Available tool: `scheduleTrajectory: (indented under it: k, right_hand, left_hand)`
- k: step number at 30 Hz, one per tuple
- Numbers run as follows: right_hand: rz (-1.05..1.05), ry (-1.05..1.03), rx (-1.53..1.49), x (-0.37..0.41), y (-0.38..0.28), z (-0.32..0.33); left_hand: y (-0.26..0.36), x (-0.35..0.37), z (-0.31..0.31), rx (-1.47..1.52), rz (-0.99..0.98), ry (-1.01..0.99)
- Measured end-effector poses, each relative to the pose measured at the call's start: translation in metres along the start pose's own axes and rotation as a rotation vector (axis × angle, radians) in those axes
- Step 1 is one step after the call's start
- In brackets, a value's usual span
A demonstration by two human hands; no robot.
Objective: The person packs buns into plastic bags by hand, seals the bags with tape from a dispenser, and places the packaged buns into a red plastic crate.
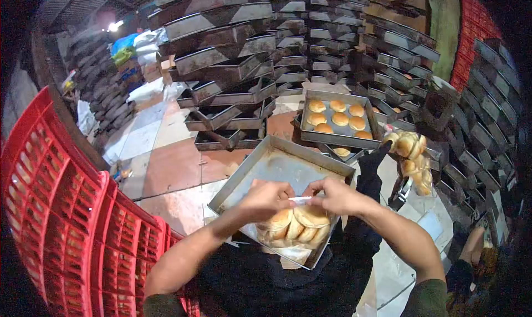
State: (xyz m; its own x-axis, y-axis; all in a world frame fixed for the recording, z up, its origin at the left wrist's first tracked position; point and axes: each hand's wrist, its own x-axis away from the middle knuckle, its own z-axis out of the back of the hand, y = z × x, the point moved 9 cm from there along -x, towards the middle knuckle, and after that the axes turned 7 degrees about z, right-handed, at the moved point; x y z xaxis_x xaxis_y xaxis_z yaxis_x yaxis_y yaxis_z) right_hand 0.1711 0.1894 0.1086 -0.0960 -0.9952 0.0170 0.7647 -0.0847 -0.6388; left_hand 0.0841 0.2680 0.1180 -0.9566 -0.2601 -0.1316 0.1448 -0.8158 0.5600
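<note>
A clear plastic bag of buns rests at the near end of a metal baking tray in front of my body. My left hand pinches the upper edge of the bag on one side. On the other side, my right hand grips the same edge, fingers closed. Between the two sets of fingertips a short white strip stretches across the bag's top. Several golden buns show through the plastic, below my hands. The tray's floor beyond the bag is bare metal.
Another tray with several round buns lies ahead. Bagged buns sit to the right, near my leg. A red crate stack stands close on the left. Stacked metal trays rise at the back. A person's arm shows at lower right.
</note>
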Motion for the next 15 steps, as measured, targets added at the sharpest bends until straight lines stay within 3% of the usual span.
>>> scheduleTrajectory:
  k: [1,3,5,10,13,15]
  right_hand:
    - [-0.035,-0.012,-0.214,-0.002,0.006,0.002]
    - [-0.116,0.007,-0.439,-0.014,0.027,0.0]
    - [-0.053,0.045,-0.456,-0.02,0.03,0.006]
    - [-0.076,0.111,-0.369,-0.006,0.026,0.002]
    - [-0.013,0.181,-0.278,0.001,0.016,0.003]
    - [0.36,0.274,0.107,0.006,-0.017,0.008]
  left_hand:
    - [-0.012,-0.004,-0.002,0.17,0.167,-0.105]
    - [-0.016,-0.015,-0.001,0.327,0.116,-0.116]
    - [-0.039,-0.019,-0.01,0.724,0.367,-0.191]
    - [-0.043,-0.012,-0.025,0.761,0.456,-0.195]
    - [-0.042,-0.015,-0.026,0.594,0.527,-0.2]
    - [-0.044,-0.013,-0.027,0.579,0.647,-0.198]
